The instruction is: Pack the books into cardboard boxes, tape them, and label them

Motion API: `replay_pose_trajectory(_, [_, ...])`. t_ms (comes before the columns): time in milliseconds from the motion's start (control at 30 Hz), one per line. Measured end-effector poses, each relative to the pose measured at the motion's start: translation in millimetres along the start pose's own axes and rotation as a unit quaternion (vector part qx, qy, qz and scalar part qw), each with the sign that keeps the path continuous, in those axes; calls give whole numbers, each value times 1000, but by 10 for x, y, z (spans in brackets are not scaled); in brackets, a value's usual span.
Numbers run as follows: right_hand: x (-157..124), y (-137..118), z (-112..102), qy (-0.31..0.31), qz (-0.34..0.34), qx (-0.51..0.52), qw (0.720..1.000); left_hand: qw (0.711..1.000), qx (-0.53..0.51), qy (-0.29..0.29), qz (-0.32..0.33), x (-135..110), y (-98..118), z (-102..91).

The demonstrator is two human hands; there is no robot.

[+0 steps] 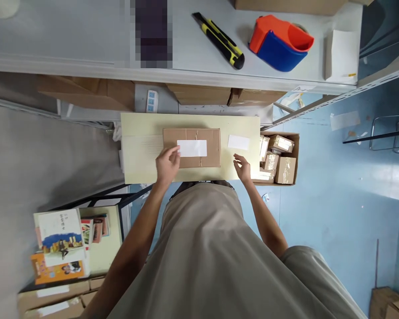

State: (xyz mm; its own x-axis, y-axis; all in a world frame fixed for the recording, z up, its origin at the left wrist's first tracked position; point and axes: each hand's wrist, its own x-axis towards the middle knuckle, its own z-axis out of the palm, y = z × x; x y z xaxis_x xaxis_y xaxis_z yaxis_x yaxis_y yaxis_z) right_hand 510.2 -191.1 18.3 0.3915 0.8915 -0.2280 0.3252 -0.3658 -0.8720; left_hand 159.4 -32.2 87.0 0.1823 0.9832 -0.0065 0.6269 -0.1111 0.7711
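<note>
A taped brown cardboard box (pixel 199 135) lies on a pale yellow table (pixel 139 146). A white label (pixel 192 148) sits on top of the box. My left hand (pixel 167 165) rests at the box's near left edge, fingertips touching the label's left end, fingers loosely curled. My right hand (pixel 242 168) hovers over the table to the right of the box, fingers apart and holding nothing. A second white label (pixel 238 142) lies on the table just beyond my right hand.
An open carton (pixel 296 155) with several small taped boxes stands right of the table. On the shelf above lie a yellow-black utility knife (pixel 219 40), an orange-blue tape dispenser (pixel 279 43) and white paper (pixel 342 55). Books (pixel 61 246) are stacked at lower left.
</note>
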Motion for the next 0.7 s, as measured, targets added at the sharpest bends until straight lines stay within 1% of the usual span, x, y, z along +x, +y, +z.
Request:
replay_pose_trajectory(67, [128,49,-119,2,-1,-2,1000,998,14,-59,18,85,230,229])
replay_pose_trajectory(133, [249,94,-217,1,3,1,1000,996,23,-80,7,155,385,453])
replay_pose_trajectory(200, [358,142,-296,0,10,7,1000,996,29,-80,-17,206,466,618])
replay_pose_trajectory(300, [517,245,-380,0,31,10,999,996,34,-65,-43,251,529,745])
replay_pose_trajectory(400, [679,398,-418,16,71,-7,997,996,38,-63,-43,283,671,870])
replay_pose_trajectory(467, [785,512,-421,40,102,-27,994,996,39,-77,-27,309,844,1042])
replay_pose_trajectory(533, [881,613,-414,62,127,-45,989,994,36,-102,-4,340,1044,1312])
replay_pose_trajectory(600, [963,683,-405,74,140,-56,986,990,32,-135,6,377,1208,1657])
replay_pose_trajectory(633, [998,704,-401,76,145,-61,985,988,31,-152,1,399,1258,1844])
replay_pose_trajectory(700, [1053,721,-393,74,156,-74,982,984,31,-170,-28,447,1279,2213])
